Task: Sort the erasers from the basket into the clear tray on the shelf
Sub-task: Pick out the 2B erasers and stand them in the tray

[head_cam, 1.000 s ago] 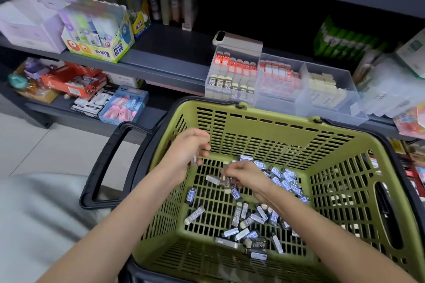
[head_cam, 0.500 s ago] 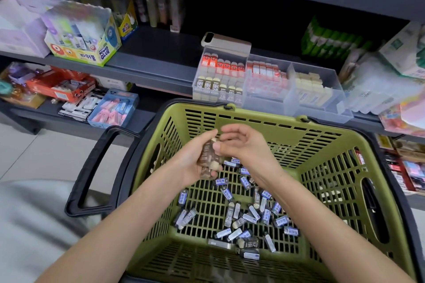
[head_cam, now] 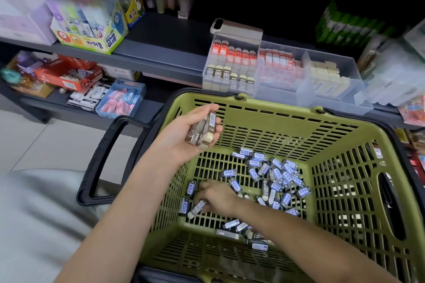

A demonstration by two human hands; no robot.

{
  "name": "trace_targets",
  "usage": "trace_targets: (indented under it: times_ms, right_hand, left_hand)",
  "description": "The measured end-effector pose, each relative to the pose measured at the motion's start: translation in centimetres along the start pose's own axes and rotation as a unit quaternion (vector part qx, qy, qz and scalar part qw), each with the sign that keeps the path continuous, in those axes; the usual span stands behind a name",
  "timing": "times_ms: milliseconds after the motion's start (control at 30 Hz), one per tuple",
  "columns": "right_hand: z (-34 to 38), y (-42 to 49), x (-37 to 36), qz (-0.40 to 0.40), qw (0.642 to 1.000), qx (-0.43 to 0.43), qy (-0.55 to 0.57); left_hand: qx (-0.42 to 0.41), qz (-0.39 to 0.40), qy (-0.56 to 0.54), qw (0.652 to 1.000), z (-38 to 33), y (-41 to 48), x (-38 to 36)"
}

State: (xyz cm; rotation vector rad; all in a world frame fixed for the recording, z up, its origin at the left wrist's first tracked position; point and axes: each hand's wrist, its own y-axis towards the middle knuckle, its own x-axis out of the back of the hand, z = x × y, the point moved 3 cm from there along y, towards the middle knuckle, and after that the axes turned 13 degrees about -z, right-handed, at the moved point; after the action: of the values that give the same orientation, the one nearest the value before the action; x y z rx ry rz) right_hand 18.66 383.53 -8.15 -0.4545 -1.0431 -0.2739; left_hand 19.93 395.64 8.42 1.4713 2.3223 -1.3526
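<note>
Far from done, I'd judge — left grip (head_cam: 187, 134) clasps a few erasers (head_cam: 203, 132), right grip (head_cam: 217, 196) pinches another off the basket (head_cam: 276, 108) floor; dozens lie there — tray (head_cam: 282, 95) on the shelf (head_cam: 161, 62) part-filled.

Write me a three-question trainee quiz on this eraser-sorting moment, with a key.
1. True or false: the left hand holds a bundle of erasers.
2. The right hand is: A) out of view; B) low in the basket among loose erasers; C) clasping the left hand.
3. Fill in: the clear tray stands on the ____ behind the basket.
Key: 1 true; 2 B; 3 shelf.
</note>
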Motion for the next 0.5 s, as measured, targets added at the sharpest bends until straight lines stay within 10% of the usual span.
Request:
trace_targets:
  times_ms: [100, 267, 500]
  right_hand:
    - [-1.7, -1.1, 3.4, -0.051, 0.965, -0.134, 0.220]
    - [-2.9, -4.6, 11.8, -0.249, 0.744, -0.276, 0.556]
    - [-0.1, -6.0, 14.1, -0.263, 0.749, -0.149, 0.590]
  left_hand:
    - [-0.018, -0.048, 0.062, 0.997, 0.4, 0.3, 0.2]
    - [-0.119, -0.159, 0.162, 0.967, 1.6, 0.8, 0.3]
    - [-0.057, -0.097, 0.152, 0.982, 5.2, 0.4, -2.5]
